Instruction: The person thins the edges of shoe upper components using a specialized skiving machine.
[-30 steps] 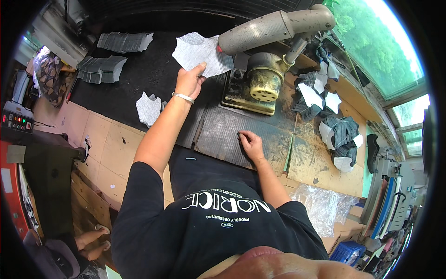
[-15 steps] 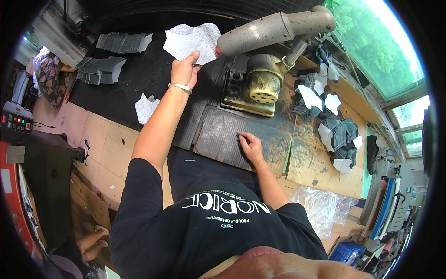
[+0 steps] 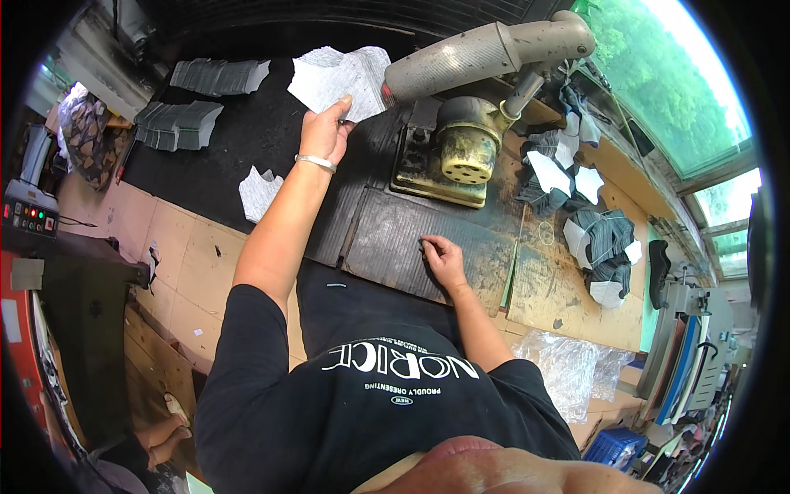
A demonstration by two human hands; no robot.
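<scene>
My left hand [image 3: 323, 138] is closed on the near edge of a pale grey-white cut fabric piece [image 3: 341, 76], thumb on top. The right side of this piece meets the tip of a grey cylindrical machine arm [image 3: 453, 64], where a small red spot shows. My right hand [image 3: 445, 262] rests on a dark ribbed board [image 3: 395, 239] with its fingers curled together. A small dark bit shows at those fingertips; I cannot make out what it is. Another pale fabric piece [image 3: 260, 194] lies beside my left forearm.
Two rows of stacked grey pieces [image 3: 218, 76] lie at the far left. A yellowed motor housing [image 3: 467, 140] stands under the machine arm. Bundles of dark and white pieces [image 3: 605, 247] lie at the right, near a window [image 3: 666, 74]. Another person's legs [image 3: 160, 436] show lower left.
My left hand and the fabric piece have shifted very slightly. My right hand stays in place. The other person's feet at lower left have moved.
</scene>
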